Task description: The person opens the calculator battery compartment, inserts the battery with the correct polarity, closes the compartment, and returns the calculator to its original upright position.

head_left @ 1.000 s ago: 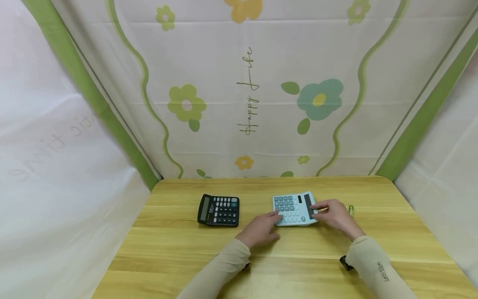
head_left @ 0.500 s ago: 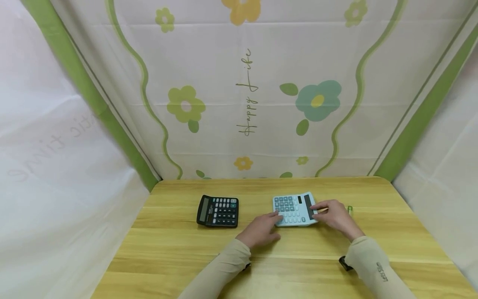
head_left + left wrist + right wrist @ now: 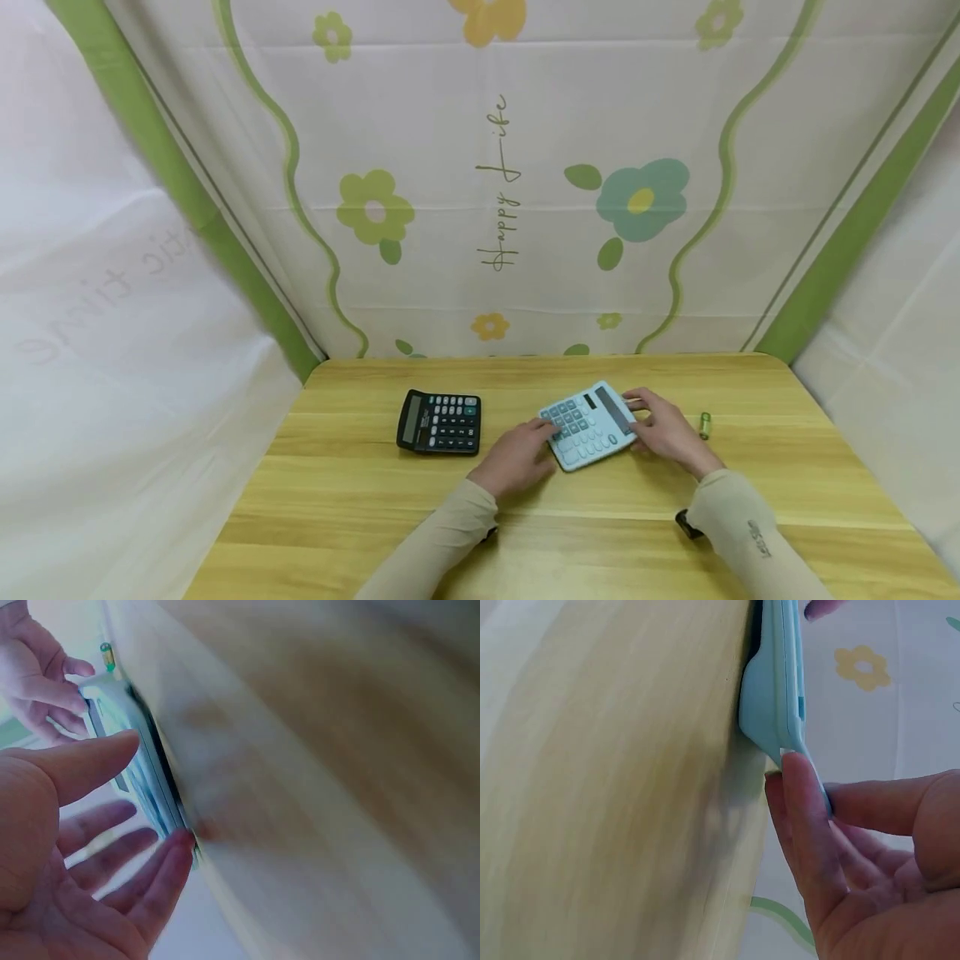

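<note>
A light blue calculator lies at an angle on the wooden table, keys up, its display end toward the right hand. The right hand pinches that display end; in the right wrist view the thumb is on the face and fingers are at the edge. At the keypad end is the left hand, fingers loosely extended, fingertips at the calculator's edge. In the left wrist view the thumb stands apart from the fingers, one fingertip right at the table.
A black calculator lies left of the left hand. A small green battery is on the table to the right of the right hand. White flowered fabric hangs behind the table and at both sides.
The light blue calculator has turned counter-clockwise, its keypad end swinging toward the near side. The right hand has shifted slightly left, and the battery it partly covered now shows whole.
</note>
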The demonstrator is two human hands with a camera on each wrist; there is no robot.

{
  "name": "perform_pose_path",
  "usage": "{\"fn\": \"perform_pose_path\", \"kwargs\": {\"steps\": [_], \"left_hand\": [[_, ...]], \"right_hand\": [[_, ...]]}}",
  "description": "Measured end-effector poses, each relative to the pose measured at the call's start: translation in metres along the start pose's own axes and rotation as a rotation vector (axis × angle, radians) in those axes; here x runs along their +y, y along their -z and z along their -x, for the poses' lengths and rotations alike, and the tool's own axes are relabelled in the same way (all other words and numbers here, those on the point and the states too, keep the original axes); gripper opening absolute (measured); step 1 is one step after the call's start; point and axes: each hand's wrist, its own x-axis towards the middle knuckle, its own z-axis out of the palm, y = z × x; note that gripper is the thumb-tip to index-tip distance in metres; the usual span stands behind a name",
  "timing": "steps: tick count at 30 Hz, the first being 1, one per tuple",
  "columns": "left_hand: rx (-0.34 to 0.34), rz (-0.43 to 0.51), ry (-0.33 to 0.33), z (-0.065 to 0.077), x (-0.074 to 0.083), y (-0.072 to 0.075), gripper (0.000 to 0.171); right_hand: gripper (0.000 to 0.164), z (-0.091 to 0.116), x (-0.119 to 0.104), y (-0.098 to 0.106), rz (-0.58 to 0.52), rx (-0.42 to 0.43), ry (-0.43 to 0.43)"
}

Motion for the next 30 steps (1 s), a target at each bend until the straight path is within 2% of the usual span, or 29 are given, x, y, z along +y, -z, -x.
{"fn": "perform_pose_path", "kwargs": {"steps": [4, 6, 12, 21, 26, 30], "left_hand": [[0.016, 0.064, 0.114, -0.001, -0.005, 0.003, 0.077], [0.016, 0.088, 0.141, -0.001, -0.006, 0.004, 0.082], [0.012, 0.084, 0.120, -0.002, -0.008, 0.005, 0.081], [0.029, -0.022, 0.072, -0.002, -0.010, 0.004, 0.073], [0.072, -0.093, 0.081, -0.001, -0.013, 0.006, 0.068], [0.091, -0.079, 0.094, 0.005, -0.014, 0.007, 0.065]], "right_hand": [[0.045, -0.006, -0.002, -0.003, 0.044, -0.025, 0.026], [0.044, -0.008, -0.002, -0.004, 0.059, -0.031, 0.032], [0.043, -0.010, 0.005, -0.006, 0.056, -0.013, 0.023], [0.043, -0.009, 0.000, -0.011, 0.021, -0.004, -0.010], [0.046, -0.008, -0.008, -0.015, 0.015, -0.005, -0.040], [0.049, -0.009, -0.012, -0.021, 0.029, -0.014, -0.058]]}}
